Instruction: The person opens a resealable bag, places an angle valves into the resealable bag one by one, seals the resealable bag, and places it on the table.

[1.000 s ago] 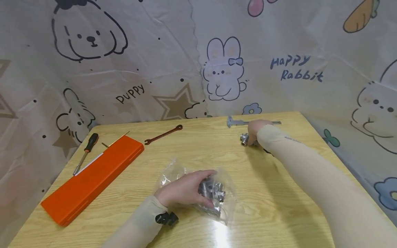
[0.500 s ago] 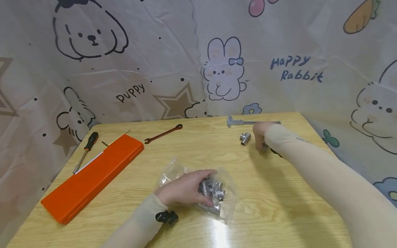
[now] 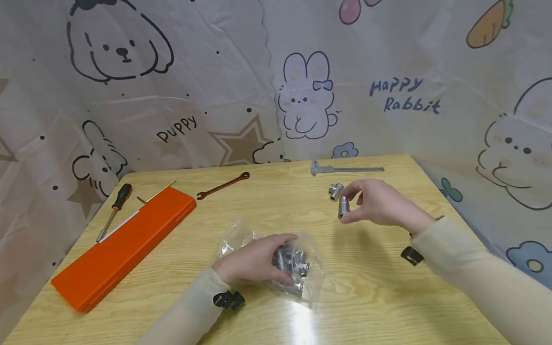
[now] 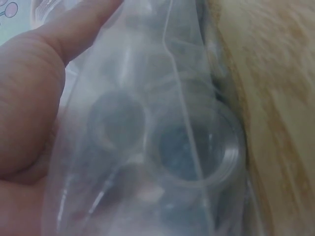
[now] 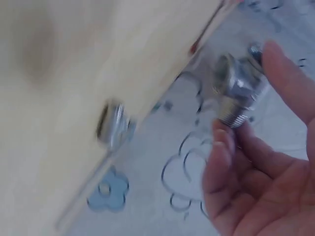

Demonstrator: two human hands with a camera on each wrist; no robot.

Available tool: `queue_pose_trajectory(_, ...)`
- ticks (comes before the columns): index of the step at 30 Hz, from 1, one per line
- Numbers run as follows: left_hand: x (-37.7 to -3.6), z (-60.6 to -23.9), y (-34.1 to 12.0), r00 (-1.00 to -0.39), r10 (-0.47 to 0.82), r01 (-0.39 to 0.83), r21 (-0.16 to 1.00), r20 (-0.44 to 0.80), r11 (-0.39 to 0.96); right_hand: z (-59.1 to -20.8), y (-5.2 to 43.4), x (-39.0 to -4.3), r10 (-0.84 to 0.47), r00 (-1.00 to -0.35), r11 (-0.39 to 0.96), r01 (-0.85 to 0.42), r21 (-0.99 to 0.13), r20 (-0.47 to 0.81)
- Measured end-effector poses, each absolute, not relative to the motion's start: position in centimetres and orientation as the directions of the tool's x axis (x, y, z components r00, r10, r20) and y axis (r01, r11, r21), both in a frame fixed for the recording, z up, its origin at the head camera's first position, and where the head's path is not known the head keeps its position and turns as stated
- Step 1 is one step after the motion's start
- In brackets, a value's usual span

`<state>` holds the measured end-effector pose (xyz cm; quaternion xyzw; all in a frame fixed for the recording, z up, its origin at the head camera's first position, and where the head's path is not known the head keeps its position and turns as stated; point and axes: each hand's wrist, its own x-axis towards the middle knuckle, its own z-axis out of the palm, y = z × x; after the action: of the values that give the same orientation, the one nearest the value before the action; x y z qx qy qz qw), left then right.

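Observation:
In the head view my right hand (image 3: 379, 203) pinches a shiny metal tee pipe fitting (image 3: 343, 207) between thumb and fingers, held up above the table. The right wrist view shows that held fitting (image 5: 238, 88) with a threaded end near the fingertips. A second metal pipe fitting (image 3: 335, 191) lies on the table just behind it. My left hand (image 3: 256, 261) grips a clear plastic bag (image 3: 312, 287) on the table, with several metal fittings (image 3: 289, 261) inside. Up close in the left wrist view, round open fitting ends (image 4: 197, 147) show through the plastic (image 4: 78, 162).
A grey caliper (image 3: 345, 169) lies along the table's back edge. Further left are a copper-coloured wrench (image 3: 223, 186), a long orange case (image 3: 125, 249), a thin brass-coloured rod (image 3: 160, 191) and a black-handled screwdriver (image 3: 115, 211). A printed cloth (image 3: 241, 86) hangs behind the table.
My right hand has lifted a fitting off the table and brought it left and nearer, uncovering the caliper. The left hand stays on the bag.

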<state>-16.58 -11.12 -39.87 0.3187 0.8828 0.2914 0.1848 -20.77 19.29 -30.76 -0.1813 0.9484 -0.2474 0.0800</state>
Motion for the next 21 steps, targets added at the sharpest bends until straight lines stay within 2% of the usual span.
queue_pose_trajectory(4, -16.6, -39.9, -11.1, -0.730, 0.666, 0.445, 0.634, -0.152, 0.632, -32.2, 19.1, -17.2, -0.396, -0.918, 0.720, -0.288, -0.631, -0.032)
queue_pose_trajectory(9, -16.6, -39.8, -11.1, -0.733, 0.665, 0.440, 0.645, -0.144, 0.625, -34.0, 18.3, -14.5, -0.389, -0.921, 0.633, -0.249, -0.733, -0.023)
queue_pose_trajectory(14, -16.6, -39.9, -11.1, -0.730, 0.669, 0.447, 0.643, -0.139, 0.622, -35.8, 17.0, -13.2, -0.407, -0.913, 0.553, -0.218, -0.804, -0.033)
queue_pose_trajectory(21, -16.7, -39.8, -11.1, -0.721, 0.681, 0.459, 0.648, -0.128, 0.608, -38.1, 14.8, -12.8, -0.460, -0.887, 0.489, -0.218, -0.845, -0.037)
